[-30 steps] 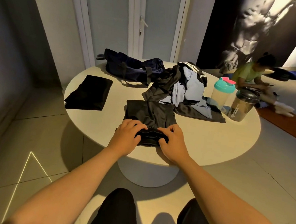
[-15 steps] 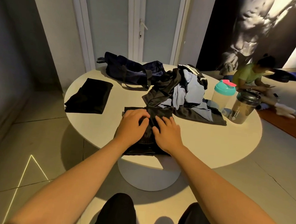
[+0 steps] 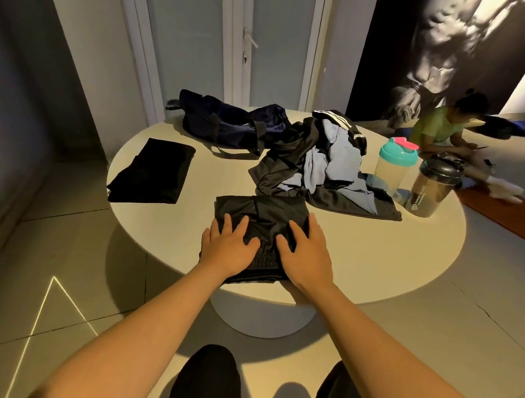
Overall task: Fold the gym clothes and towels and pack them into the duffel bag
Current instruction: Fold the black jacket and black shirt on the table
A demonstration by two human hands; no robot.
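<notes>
A folded black garment [image 3: 263,213] lies at the near edge of the round white table [image 3: 378,259]. My left hand [image 3: 228,248] and my right hand [image 3: 305,255] press flat on it side by side, fingers straight and spread. Behind it sits a loose pile of black and light blue clothes [image 3: 319,166]. A folded black piece [image 3: 154,171] lies flat at the table's left. The navy duffel bag [image 3: 227,123] lies at the far edge, slumped, its straps trailing toward the pile.
Two shaker bottles stand at the table's right: one with a teal lid [image 3: 394,167], one dark [image 3: 432,187]. A person in a green shirt [image 3: 437,128] sits on the floor beyond. White doors are behind the table. My knees are below the table's edge.
My hands gripped the garment's near edge, brought it forward over the rest, and now lie flat on the folded piece, spread a little apart.
</notes>
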